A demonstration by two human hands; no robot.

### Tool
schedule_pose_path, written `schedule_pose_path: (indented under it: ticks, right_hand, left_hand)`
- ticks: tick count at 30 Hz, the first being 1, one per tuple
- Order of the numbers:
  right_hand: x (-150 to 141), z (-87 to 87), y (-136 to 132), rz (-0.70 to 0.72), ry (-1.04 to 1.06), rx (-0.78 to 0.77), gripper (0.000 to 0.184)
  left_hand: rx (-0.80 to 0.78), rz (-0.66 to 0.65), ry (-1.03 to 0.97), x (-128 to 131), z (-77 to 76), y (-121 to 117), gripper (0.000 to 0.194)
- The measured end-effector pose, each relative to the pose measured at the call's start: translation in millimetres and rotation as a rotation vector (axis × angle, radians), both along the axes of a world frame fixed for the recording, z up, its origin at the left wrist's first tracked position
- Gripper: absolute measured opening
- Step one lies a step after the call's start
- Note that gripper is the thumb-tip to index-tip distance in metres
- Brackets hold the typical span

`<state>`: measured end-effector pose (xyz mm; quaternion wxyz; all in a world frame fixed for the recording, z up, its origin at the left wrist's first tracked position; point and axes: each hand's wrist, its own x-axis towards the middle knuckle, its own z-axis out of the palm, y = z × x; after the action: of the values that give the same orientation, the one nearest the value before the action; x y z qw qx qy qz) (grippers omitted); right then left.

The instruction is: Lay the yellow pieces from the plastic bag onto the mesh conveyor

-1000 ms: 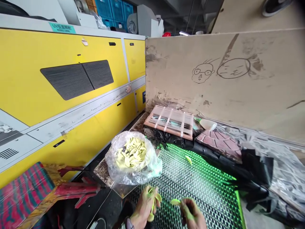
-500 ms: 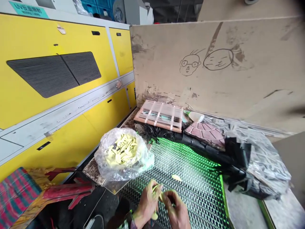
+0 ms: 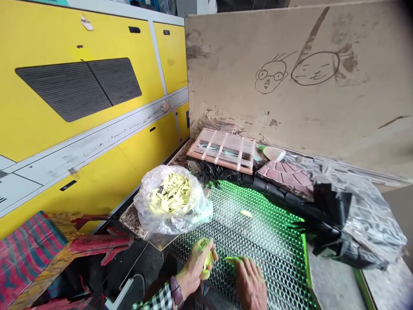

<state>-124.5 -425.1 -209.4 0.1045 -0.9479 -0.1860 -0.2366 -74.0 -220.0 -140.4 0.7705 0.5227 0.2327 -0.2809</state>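
1. Over the metal mesh (image 3: 274, 245), two hands are at work: the left hand (image 3: 198, 260) curls around a small bunch of yellow-green pieces (image 3: 207, 263), clamped on them, while the right hand (image 3: 251, 282) is spread low, palm down, fingers close together.
2. Count them up: one clear plastic bag (image 3: 143, 211) just beyond the left hand, heaped with pieces; one loose piece (image 3: 246, 213) out on the mesh; one thin piece (image 3: 229, 258) at the right fingertips. Behind, one taped panel (image 3: 222, 150), one pink slab (image 3: 287, 175), and two drawn heads (image 3: 271, 76) on the cardboard (image 3: 222, 82).
3. And there's the change! Half a second ago the two hands met at the bunch; now they're apart, the right one lower over the mesh. That loose piece lies farther up the mesh, and the whole view has shifted.
4. Hard to call: the bunch is too overlapped to count, as is the heap in the bag. The right thumb is hidden, so I can't tell whether that hand grips its piece or merely touches it. The checked sleeve (image 3: 162, 300) runs off the bottom edge.
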Motion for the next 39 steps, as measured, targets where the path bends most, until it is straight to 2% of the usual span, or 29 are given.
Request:
schedule_pose_path:
  ticks: [4, 7, 9, 11, 13, 15, 18, 20, 22, 23, 25, 28, 30, 32, 34, 36, 39]
  right_hand:
    - [-11, -7.4, -4, -0.022, 0.021, 0.003, 0.032]
    - [-16, -2.7, 0, 0.011, 0.052, 0.027, 0.028]
    - [-19, 8.7, 13, -0.033, 0.088, 0.168, 0.024]
    - [-21, 24.2, 34, -0.075, 0.176, 0.380, 0.025]
    - [-21, 39.8, 56, -0.060, 0.266, 0.553, 0.031]
    - [-18, 52.4, 70, -0.028, 0.322, 0.660, 0.027]
    - [-14, 63.0, 72, -0.012, 0.413, 0.777, 0.021]
    - [-13, 63.5, 64, -0.107, 0.497, 0.875, 0.027]
    - [-13, 57.8, 52, -0.262, 0.538, 0.939, 0.033]
    - [-13, 52.4, 46, -0.312, 0.522, 0.922, 0.035]
    - [-11, 37.8, 31, -0.306, 0.423, 0.777, 0.032]
    - [-10, 13.2, 9, -0.169, 0.202, 0.452, 0.024]
    - [-12, 1.6, -3, -0.091, 0.136, 0.272, 0.025]
    - [-16, -2.0, -9, -0.040, 0.137, 0.151, 0.027]
    - [-20, 3.0, -8, -0.060, 0.155, 0.138, 0.031]
    - [-22, 15.1, 3, -0.129, 0.206, 0.303, 0.030]
    - [-17, 38.6, 31, -0.240, 0.494, 0.856, 0.032]
  left_hand:
    - [-0.114, 0.082, 0.042, 2, 1.3, 1, 0.054]
    - [-0.182, 0.147, 0.101, 4, 1.1, -1, 0.050]
    - [-0.181, 0.168, 0.134, 3, 2.4, -5, 0.048]
    - [-0.151, 0.169, 0.130, 1, 5.0, -9, 0.045]
    - [-0.149, 0.160, 0.080, -2, 7.7, -14, 0.043]
    - [-0.161, 0.143, 0.035, -4, 9.3, -19, 0.041]
    - [-0.104, 0.096, 0.007, -1, 8.3, -21, 0.036]
    - [-0.043, 0.068, 0.015, 2, 5.8, -19, 0.035]
    - [-0.006, 0.048, 0.048, 5, 2.6, -15, 0.038]
    - [-0.012, 0.045, 0.065, 5, 1.1, -13, 0.039]
    - [-0.072, 0.053, 0.089, 4, -1.0, -10, 0.041]
    - [-0.191, 0.087, 0.140, 3, -1.4, -8, 0.039]
    - [-0.209, 0.105, 0.178, 3, -0.2, -7, 0.037]
    - [-0.198, 0.101, 0.173, 4, 1.4, -6, 0.038]
    - [-0.205, 0.080, 0.132, 4, 3.4, -5, 0.043]
    - [-0.237, 0.041, 0.105, 4, 5.9, -5, 0.051]
    - [-0.278, 0.000, 0.057, 2, 10.9, -9, 0.060]
